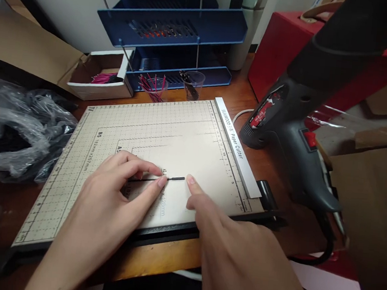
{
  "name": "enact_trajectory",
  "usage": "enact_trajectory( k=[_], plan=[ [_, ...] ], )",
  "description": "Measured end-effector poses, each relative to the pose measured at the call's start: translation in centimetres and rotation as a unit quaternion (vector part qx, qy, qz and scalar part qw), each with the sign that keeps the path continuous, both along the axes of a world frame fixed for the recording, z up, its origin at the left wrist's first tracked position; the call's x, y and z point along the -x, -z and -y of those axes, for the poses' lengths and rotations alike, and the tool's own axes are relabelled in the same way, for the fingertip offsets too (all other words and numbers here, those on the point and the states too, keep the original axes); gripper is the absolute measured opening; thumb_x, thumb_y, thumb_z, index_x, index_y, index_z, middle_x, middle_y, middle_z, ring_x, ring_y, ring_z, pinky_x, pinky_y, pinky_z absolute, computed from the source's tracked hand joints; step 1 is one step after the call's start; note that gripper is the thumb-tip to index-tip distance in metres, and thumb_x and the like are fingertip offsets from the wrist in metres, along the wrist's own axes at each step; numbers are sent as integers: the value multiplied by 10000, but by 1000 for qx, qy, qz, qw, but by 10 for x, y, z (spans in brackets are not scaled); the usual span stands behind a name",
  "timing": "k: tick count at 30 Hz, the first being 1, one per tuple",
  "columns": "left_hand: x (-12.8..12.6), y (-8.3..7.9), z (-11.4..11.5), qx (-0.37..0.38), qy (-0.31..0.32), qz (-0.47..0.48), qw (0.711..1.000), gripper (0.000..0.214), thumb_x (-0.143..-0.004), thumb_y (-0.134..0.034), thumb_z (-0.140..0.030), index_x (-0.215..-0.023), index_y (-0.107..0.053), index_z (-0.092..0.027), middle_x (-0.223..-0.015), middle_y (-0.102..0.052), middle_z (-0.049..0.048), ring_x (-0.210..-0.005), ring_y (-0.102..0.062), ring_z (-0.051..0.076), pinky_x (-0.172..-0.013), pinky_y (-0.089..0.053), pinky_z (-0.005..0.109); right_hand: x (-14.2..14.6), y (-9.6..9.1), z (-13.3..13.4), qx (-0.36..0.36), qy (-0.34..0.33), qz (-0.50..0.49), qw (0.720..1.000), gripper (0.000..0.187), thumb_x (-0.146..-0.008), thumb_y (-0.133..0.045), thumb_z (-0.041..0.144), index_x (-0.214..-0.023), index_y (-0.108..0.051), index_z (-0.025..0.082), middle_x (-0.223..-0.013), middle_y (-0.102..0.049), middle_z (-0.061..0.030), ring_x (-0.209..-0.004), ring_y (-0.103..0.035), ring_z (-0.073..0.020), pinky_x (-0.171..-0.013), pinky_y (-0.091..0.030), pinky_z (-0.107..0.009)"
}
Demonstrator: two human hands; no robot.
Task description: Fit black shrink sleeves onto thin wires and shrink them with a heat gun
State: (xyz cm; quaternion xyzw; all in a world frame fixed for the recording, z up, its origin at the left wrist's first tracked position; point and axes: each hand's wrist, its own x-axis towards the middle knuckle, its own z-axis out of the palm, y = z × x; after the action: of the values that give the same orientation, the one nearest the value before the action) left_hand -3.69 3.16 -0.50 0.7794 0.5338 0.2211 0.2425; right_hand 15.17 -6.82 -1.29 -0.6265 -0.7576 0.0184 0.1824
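Black wire [178, 178] on paper cutter [192, 156], long axis crosswise, thicker end toward cutter's metal bar [236, 144]. Left hand [115, 188] pinches it; right hand [230, 241] has index extended just beside tip, grip cannot be told. Behind cutter: cup [166, 87] of pink wires [151, 86], second cup [202, 83] of black pieces [192, 90], box [96, 92] of pink-and-black pieces [105, 78].

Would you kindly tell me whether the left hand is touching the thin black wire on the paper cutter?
Touching: the head view shows the left hand pinching the thin black wire between thumb and index finger.
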Motion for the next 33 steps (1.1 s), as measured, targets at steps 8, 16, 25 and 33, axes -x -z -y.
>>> enact_trajectory(
  k=[8, 16, 25, 33],
  plan=[
    [3, 8, 2, -2, -5, 33, 999, 171, -935, -682, -438, -916, -792, -307, -984, -714, 15, -960, -642, 250, -821, -454, 399, -17, -22, -1, -143, 279, -202, 928, 227, -998, -663, 326, -1192, -732, 231, -900, -758, -18, -472, -451, -78, -514, -437, -242],
    [0, 6, 1, -2, -9, 62, 998, 196, -893, -679, -429, -820, -804, -297, -910, -713, 22, -889, -642, 251, -781, -447, 390, -88, -3, -24, -180, 378, -98, 903, 687, -860, -653, 490, -1482, -635, 196, -1479, -632, -161, -1353, -620, -432, -1133, -486, -651],
    [3, 11, 1, -10, -10, 73, 997, 195, -894, -680, -433, -820, -808, -305, -896, -713, 14, -886, -641, 248, -797, -439, 393, -86, 7, -29, -57, 398, -124, 907, 845, -857, -588, 520, -1615, -488, 162, -1553, -577, -186, -1385, -598, -452, -1118, -514, -647],
    [3, 11, 0, -6, -11, 87, 996, 215, -893, -700, -493, -859, -811, -311, -926, -710, 16, -892, -633, 253, -777, -429, 388, -90, 15, -32, -90, 384, -80, 916, 733, -904, -537, 482, -1554, -550, 143, -1515, -599, -198, -1376, -602, -434, -1096, -523, -647]
  ],
)
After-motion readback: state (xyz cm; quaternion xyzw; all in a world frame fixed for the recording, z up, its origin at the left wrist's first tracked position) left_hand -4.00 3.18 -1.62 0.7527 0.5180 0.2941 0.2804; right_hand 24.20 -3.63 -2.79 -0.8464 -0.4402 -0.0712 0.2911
